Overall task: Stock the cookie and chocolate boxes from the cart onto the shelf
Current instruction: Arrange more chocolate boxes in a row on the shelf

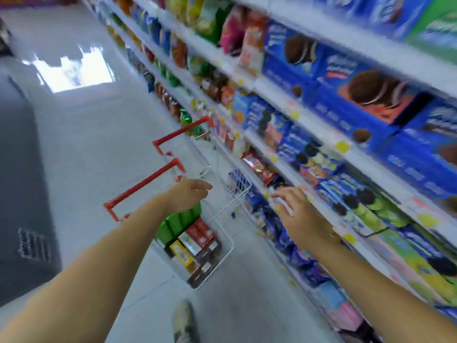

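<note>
Over the cart's lower basket, the left hand (190, 194) hangs with its fingers loose and slightly apart, holding nothing and touching nothing. The right hand (300, 216) is also empty, with its fingers spread wide and stretched toward the front edge of a low shelf (319, 131). Motion blur hides whether its fingertips touch the edge or the packs there.

Below the left hand stands the cart (232, 243), a white wire frame with two baskets, one above the other, and two red handles (146, 184). The lower basket holds the boxes still to be stocked, packed tightly together. Green boxes (178, 222) sit at the far end, just under the left wrist. Red boxes (200, 232) come next, then a yellow box (181, 253), and brown boxes (205, 266) fill the near corner. One blue box (238, 179) lies in the upper basket, between the two hands.

The cart is parked just beside the shelving, which runs along the right side of the aisle. Blue cookie boxes (358, 100) with dark sandwich biscuits printed on them fill its nearer bays. Bright snack bags (210, 21) fill the farther bays.

A shoe (184, 320) rests on the pale glossy floor (86, 144) at the bottom. A dark grey cabinet (19, 194) stands at the left.
</note>
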The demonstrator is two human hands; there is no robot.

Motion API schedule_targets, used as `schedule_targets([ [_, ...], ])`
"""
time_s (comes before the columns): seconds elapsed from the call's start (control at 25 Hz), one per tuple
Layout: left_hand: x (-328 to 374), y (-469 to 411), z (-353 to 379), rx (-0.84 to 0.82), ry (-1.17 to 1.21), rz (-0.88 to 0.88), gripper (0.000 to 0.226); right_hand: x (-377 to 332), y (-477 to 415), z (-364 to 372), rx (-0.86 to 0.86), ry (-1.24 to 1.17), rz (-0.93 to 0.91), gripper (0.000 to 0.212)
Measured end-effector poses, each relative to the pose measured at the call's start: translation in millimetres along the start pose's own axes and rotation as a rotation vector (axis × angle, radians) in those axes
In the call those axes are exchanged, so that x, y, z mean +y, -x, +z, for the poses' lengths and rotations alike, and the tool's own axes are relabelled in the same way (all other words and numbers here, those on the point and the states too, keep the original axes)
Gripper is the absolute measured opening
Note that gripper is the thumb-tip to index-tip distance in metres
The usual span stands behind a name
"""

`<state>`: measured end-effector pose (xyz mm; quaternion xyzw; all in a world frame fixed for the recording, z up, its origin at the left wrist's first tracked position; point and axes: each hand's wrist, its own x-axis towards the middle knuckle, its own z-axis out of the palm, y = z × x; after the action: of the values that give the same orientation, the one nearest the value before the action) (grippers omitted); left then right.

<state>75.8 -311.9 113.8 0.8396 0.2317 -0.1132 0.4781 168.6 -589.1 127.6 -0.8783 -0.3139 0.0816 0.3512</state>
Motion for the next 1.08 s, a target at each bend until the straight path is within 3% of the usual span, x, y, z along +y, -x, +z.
schedule_targets([
  [0.28,-178,-19,-25,0.053,0.1,-0.328,0.024,7,-41,220,-0.505,0.056,0.413,0.032],
  [0.4,-232,-25,-15,0.011,0.107,-0.435,0.03,19,-36,286,-0.73,0.117,0.502,0.038],
  [0.52,-262,-35,-1,-0.011,0.138,-0.486,0.033,44,-35,331,-0.822,0.181,0.547,0.038],
  [0.72,-292,-50,55,-0.104,0.238,-0.518,0.035,94,-32,376,-1.009,0.396,0.444,0.045],
  [0.88,-303,-57,93,-0.132,0.304,-0.562,0.036,114,-27,403,-1.195,0.675,0.28,0.062],
  [1.08,-317,-60,108,-0.162,0.28,-0.635,0.036,136,-26,410,-1.149,0.708,0.082,0.06],
])
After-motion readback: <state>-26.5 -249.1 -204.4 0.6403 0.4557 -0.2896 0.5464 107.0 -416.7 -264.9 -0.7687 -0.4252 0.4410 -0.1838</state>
